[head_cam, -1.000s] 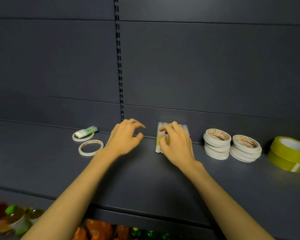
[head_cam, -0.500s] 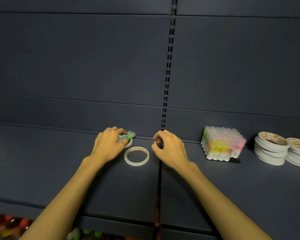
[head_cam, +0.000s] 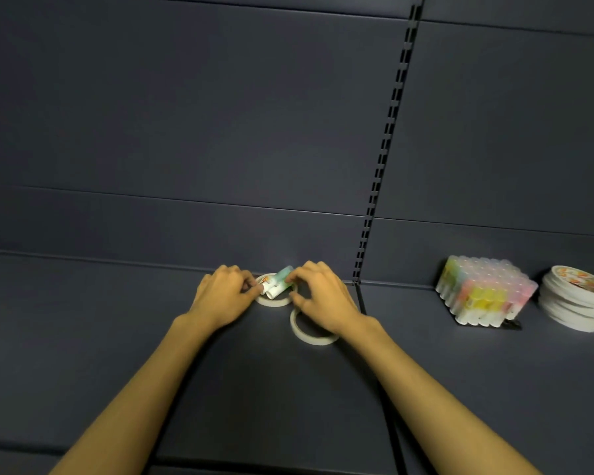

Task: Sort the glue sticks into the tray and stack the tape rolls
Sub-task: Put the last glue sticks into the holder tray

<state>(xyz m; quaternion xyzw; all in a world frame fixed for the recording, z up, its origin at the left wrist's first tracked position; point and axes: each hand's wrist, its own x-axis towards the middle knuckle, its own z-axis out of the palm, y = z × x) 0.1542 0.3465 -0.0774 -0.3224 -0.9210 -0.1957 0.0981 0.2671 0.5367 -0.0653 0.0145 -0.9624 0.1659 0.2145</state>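
Green-capped glue stick (head_cam: 277,283) lies across a tape ring (head_cam: 271,299) near the shelf's (head_cam: 117,337) back edge — left hand (head_cam: 222,296) pinches its white end, right hand (head_cam: 323,298) pinches the cap end. Risk: lifting drags that ring, or the wrist nudges the second ring (head_cam: 311,332) under it. Tray of sticks (head_cam: 484,296) sits far right. Tape stack (head_cam: 576,303) is cut off; fingertip contact hard to confirm.
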